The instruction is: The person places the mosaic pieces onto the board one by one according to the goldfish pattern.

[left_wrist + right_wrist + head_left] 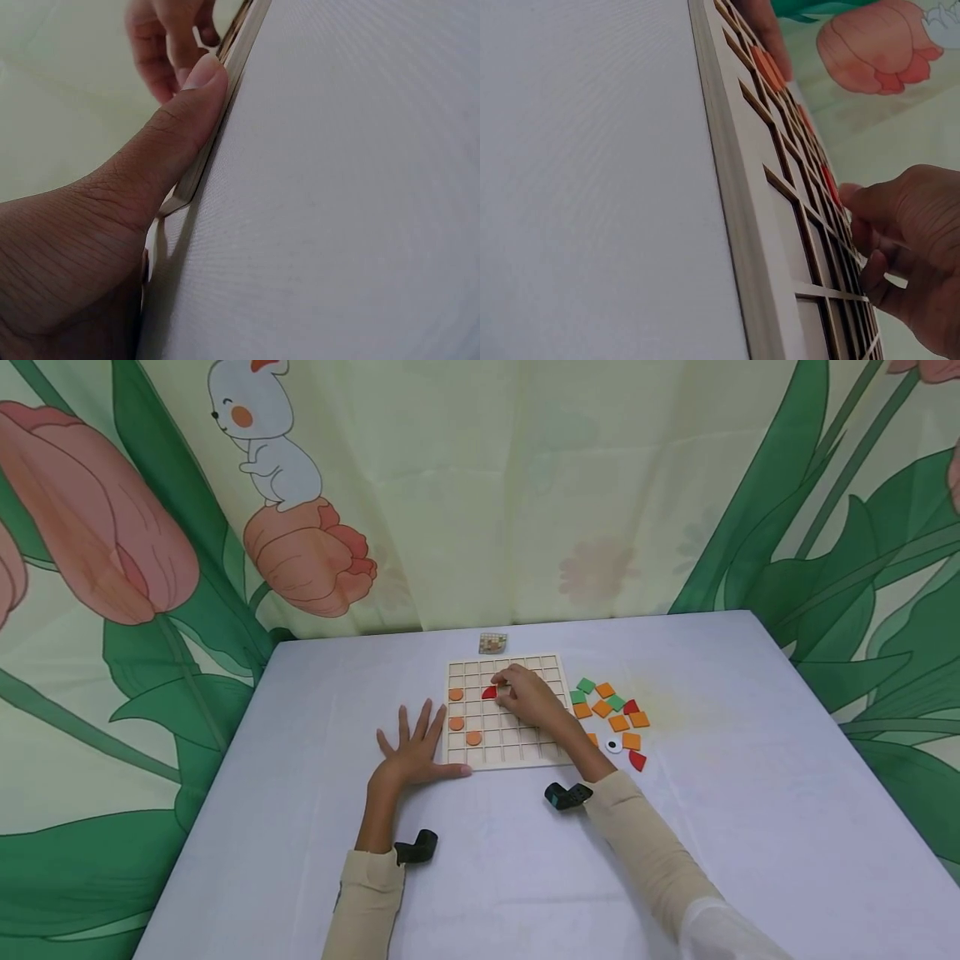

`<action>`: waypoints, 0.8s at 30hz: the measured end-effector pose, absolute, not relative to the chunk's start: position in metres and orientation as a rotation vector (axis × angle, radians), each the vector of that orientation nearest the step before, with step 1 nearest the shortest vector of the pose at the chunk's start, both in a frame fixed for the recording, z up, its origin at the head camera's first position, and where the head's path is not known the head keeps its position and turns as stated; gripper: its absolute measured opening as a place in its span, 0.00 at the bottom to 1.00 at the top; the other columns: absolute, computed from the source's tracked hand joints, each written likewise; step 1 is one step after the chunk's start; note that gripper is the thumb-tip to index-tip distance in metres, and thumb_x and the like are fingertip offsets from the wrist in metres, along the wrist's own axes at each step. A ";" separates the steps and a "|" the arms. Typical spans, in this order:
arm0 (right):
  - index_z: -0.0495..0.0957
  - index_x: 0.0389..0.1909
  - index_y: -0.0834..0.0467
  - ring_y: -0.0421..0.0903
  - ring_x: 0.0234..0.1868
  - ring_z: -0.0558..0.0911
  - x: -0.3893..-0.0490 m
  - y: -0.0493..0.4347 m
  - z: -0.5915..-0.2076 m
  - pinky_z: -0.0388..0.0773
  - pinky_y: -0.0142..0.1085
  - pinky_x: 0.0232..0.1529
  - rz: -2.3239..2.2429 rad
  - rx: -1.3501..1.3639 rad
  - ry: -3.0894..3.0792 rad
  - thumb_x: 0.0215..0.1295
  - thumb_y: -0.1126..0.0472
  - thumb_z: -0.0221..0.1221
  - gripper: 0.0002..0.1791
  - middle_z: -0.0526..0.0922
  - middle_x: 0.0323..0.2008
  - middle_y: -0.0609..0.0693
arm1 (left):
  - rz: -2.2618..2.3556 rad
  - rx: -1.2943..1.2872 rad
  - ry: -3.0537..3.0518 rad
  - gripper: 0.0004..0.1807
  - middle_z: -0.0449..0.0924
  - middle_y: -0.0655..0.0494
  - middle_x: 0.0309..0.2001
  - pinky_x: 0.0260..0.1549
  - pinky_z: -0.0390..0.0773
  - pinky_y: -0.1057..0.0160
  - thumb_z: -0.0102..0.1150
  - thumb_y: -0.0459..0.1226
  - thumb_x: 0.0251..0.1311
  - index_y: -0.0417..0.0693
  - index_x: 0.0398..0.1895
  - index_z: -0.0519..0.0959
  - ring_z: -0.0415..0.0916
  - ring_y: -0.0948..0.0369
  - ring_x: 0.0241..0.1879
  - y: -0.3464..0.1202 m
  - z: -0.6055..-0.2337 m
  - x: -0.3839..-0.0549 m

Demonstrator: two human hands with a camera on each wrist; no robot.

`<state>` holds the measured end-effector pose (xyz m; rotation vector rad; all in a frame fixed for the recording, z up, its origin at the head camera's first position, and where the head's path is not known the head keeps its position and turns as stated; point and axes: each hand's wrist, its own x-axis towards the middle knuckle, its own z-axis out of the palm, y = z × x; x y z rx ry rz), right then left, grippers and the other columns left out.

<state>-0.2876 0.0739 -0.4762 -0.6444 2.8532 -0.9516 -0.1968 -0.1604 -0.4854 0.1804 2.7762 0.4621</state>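
A pale wooden grid board (510, 757) lies on the table. My right hand (534, 700) is over its middle, thumb and finger pinching a red quarter-round piece (489, 692) at a grid cell; the right wrist view shows the thumb against this red piece (829, 183). Three orange round pieces sit in cells at the board's left: one round piece (456, 694) higher, another (456, 723) below, a third (474, 738) nearer the front. My left hand (411, 760) is spread flat at the board's left side, its thumb (169, 142) resting on the front edge near the corner.
Right of the board lie loose orange squares (618, 723), green squares (586, 686), red quarter-rounds (637, 761) and a white eye piece (613, 744). Behind the board is a small patterned card (492, 643). A printed curtain (480, 493) hangs beyond the white tablecloth (750, 760).
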 end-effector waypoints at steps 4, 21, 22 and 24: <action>0.80 0.51 0.57 0.45 0.38 0.76 -0.282 0.081 -0.470 0.75 0.37 0.41 -0.942 -0.662 2.853 0.67 0.60 0.60 0.14 0.79 0.45 0.50 | 0.462 0.178 2.776 0.66 0.25 0.54 0.80 0.62 0.25 0.23 0.61 0.73 0.43 0.63 0.79 0.36 0.13 0.41 0.75 -0.161 -0.484 -0.196; 0.80 0.49 0.59 0.48 0.37 0.76 -0.269 0.141 -0.458 0.76 0.39 0.41 -0.928 -0.603 2.896 0.68 0.59 0.60 0.13 0.80 0.45 0.53 | 0.480 0.182 2.759 0.66 0.22 0.55 0.79 0.61 0.22 0.24 0.62 0.71 0.44 0.62 0.79 0.34 0.10 0.42 0.74 -0.160 -0.480 -0.195; 0.80 0.49 0.60 0.48 0.37 0.76 -0.267 0.145 -0.458 0.76 0.40 0.41 -0.922 -0.606 2.898 0.68 0.59 0.60 0.13 0.80 0.45 0.53 | 0.476 0.179 2.755 0.66 0.21 0.56 0.79 0.61 0.22 0.24 0.62 0.71 0.44 0.63 0.79 0.33 0.10 0.42 0.74 -0.160 -0.480 -0.195; 0.81 0.49 0.60 0.48 0.37 0.75 -0.265 0.152 -0.460 0.76 0.40 0.41 -0.903 -0.593 2.911 0.67 0.60 0.61 0.12 0.80 0.44 0.54 | 0.480 0.183 2.755 0.66 0.22 0.56 0.79 0.61 0.22 0.24 0.62 0.71 0.44 0.62 0.79 0.34 0.10 0.42 0.74 -0.160 -0.481 -0.195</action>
